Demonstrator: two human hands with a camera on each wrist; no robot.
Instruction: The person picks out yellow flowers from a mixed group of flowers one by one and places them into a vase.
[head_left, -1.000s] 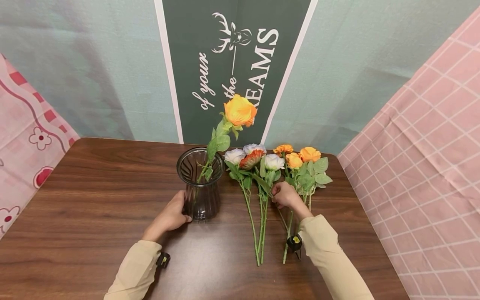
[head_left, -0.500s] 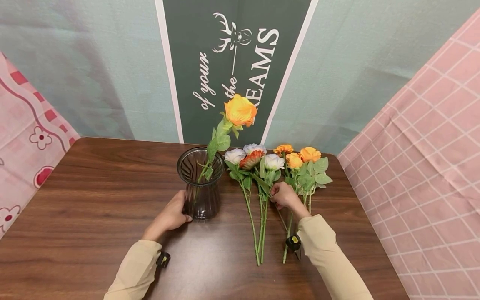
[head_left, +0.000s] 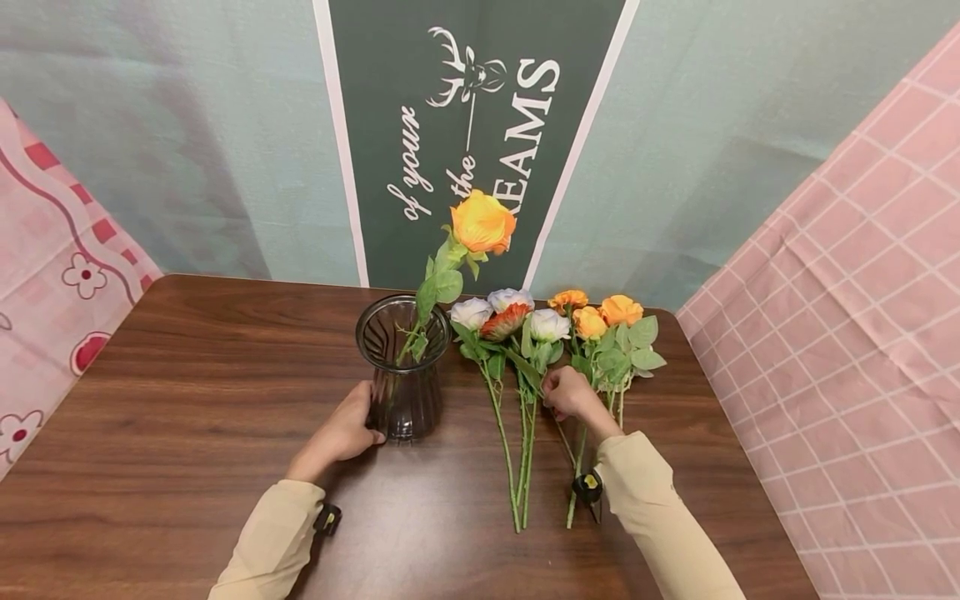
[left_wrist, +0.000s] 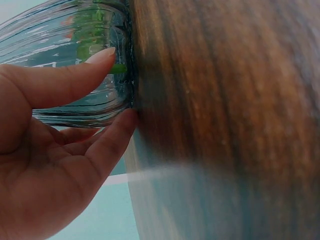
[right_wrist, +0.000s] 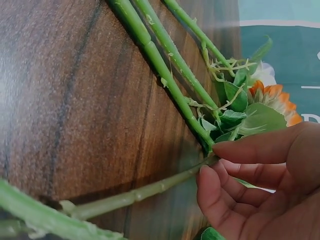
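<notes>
Two hands (head_left: pixel 341 425) (head_left: pixel 572 394): left holds one vase (head_left: pixel 407 408), right pinches one stem (right_wrist: pixel 135 196).

The left hand (left_wrist: pixel 55 155) grips a ribbed glass vase (left_wrist: pixel 45 45) down near its base, thumb (left_wrist: pixel 65 86) across the glass; a green stem (left_wrist: pixel 118 69) shows through, with brown tabletop (left_wrist: pixel 225 90) beneath.
</notes>
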